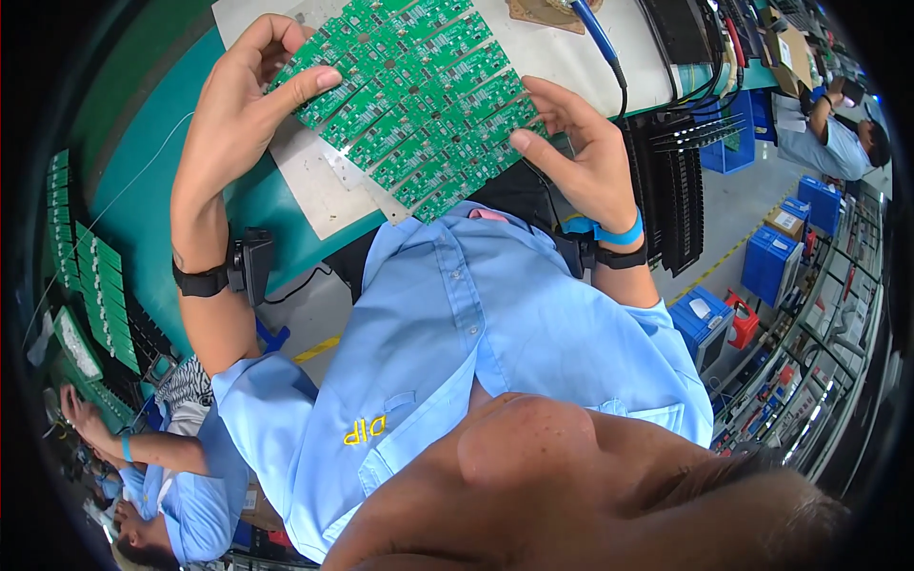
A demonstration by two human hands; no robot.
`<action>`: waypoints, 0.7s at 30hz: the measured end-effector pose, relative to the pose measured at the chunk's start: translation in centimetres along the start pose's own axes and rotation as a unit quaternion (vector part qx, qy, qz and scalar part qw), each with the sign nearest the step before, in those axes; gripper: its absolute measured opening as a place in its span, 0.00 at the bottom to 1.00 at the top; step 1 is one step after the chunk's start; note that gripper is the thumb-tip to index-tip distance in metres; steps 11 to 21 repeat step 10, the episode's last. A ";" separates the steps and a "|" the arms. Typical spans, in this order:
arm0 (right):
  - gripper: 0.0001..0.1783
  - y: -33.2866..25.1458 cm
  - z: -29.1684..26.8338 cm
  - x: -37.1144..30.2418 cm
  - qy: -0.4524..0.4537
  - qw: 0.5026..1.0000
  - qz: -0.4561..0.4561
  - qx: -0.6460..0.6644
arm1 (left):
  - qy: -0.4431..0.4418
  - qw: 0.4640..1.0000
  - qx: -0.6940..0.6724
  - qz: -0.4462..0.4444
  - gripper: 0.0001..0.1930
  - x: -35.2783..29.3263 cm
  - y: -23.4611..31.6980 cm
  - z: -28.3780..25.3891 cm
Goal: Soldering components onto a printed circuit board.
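Observation:
A green circuit board panel (414, 90), split by slots into several strips and covered with small components, is held tilted above the work surface, close to my body. My left hand (252, 109) grips its left edge, thumb lying on the top face and fingers behind. My right hand (581, 157) closes on the right edge, with the thumb near the board's face and the fingers curled at the rim. Under the panel lies a whitish sheet (314, 186) on the green table mat (167, 114). The panel's underside is hidden.
A blue-handled tool (597, 36) with a cable lies at the back right. Black slotted racks (674, 195) stand right of the table. More green boards (103, 285) line the left, near a co-worker (195, 476). Blue bins (769, 265) and another person (828, 133) are far right.

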State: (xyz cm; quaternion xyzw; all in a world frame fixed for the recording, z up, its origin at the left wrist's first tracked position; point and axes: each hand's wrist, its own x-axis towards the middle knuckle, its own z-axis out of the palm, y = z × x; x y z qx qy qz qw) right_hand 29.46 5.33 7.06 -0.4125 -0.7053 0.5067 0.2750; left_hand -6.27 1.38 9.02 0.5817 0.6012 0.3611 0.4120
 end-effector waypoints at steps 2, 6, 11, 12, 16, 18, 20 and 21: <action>0.27 -0.7 -0.1 -0.3 -0.003 0.999 0.014 -0.042 | -0.037 0.995 -0.093 -0.021 0.14 0.1 -0.4 -0.2; 0.25 -2.3 -0.5 -1.0 0.008 0.995 0.020 0.096 | -0.050 0.988 -0.143 -0.003 0.15 0.0 -0.7 -0.9; 0.24 -3.4 -1.6 -1.5 0.059 0.988 -0.142 -0.028 | -0.023 0.978 -0.185 0.096 0.18 -0.4 0.2 -0.7; 0.24 -3.4 -1.6 -1.5 0.059 0.988 -0.142 -0.028 | -0.023 0.978 -0.185 0.096 0.18 -0.4 0.2 -0.7; 0.24 -3.4 -1.6 -1.5 0.059 0.988 -0.142 -0.028 | -0.023 0.978 -0.185 0.096 0.18 -0.4 0.2 -0.7; 0.24 -3.4 -1.6 -1.5 0.059 0.988 -0.142 -0.028 | -0.023 0.978 -0.185 0.096 0.18 -0.4 0.2 -0.7; 0.24 -3.4 -1.6 -1.5 0.059 0.988 -0.142 -0.028 | -0.023 0.978 -0.185 0.096 0.18 -0.4 0.2 -0.7; 0.24 -3.4 -1.6 -1.5 0.059 0.988 -0.142 -0.028 | -0.023 0.978 -0.185 0.096 0.18 -0.4 0.2 -0.7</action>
